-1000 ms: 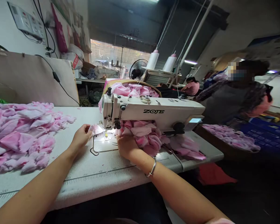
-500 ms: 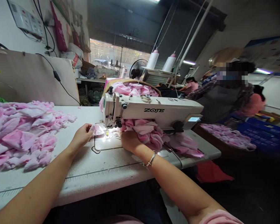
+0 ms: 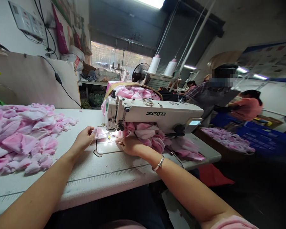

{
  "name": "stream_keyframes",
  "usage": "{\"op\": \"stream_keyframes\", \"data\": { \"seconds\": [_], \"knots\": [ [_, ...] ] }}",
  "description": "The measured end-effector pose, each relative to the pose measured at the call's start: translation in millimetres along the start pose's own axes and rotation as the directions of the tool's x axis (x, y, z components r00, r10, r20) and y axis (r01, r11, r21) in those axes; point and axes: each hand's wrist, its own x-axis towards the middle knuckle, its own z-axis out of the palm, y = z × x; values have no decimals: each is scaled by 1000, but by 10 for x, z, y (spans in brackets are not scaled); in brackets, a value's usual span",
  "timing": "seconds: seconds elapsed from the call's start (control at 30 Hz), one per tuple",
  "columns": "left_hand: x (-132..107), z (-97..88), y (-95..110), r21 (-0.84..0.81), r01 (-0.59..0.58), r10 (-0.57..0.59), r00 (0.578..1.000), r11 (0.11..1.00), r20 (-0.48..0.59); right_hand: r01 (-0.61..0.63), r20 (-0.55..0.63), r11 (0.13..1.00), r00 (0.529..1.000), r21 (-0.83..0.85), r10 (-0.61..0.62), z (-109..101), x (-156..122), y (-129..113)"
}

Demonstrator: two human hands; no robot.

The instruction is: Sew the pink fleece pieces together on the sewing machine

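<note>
On the white sewing bench (image 3: 90, 178), your left grip (image 3: 84, 139) pinches pink cloth (image 3: 99, 133) by the needle (image 3: 108, 136); your right grip (image 3: 131, 145) lies open. Keep both clear of it.

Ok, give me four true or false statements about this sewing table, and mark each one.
The left hand holds a small pink fabric piece beside the needle. True.
The sewing machine is black. False: it is white, marked ZOJE.
The right hand has a metal bangle at its wrist. True.
The loose pink fabric heap lies on the floor. False: it lies on the tabletop, left of the machine.
</note>
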Motion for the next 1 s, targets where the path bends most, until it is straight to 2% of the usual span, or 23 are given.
{"op": "stream_keyframes", "data": {
  "seconds": [0.2,0.3,0.33,0.4,0.47,0.53,0.63,0.77,0.87,0.93,1.0],
  "knots": [
    [16,-1,-23,-1,18,-18,1000,1000,15,147,-59,974,989,175,-139,-65,-180,-125],
    [19,-1,-18,-11,44,-43,998,999,40,256,-125,917,966,307,-228,-68,-325,-234],
    [17,-2,-13,-15,55,-55,997,998,48,303,-153,863,953,404,-263,-54,-370,-267],
    [11,-7,1,-22,81,-80,995,996,64,361,-212,683,931,635,-296,0,-434,-315],
    [5,-18,14,-33,110,-107,991,993,76,346,-240,497,934,796,-266,75,-458,-334],
    [2,-36,23,-46,141,-137,987,989,83,300,-234,437,952,848,-198,148,-448,-327],
    [3,-68,34,-71,176,-170,981,982,90,276,-248,484,961,831,-122,214,-422,-290],
    [-4,-93,60,-121,201,-188,976,972,105,344,-326,584,935,735,-141,205,-448,-245],
    [-27,-85,87,-185,214,-186,970,959,154,353,-336,741,924,571,-181,165,-475,-238],
    [-48,-72,106,-233,231,-184,961,945,206,303,-323,866,930,397,-178,142,-456,-257],
    [-71,-61,126,-273,256,-185,948,928,259,231,-322,938,936,259,-142,129,-398,-293]
  ]
}}
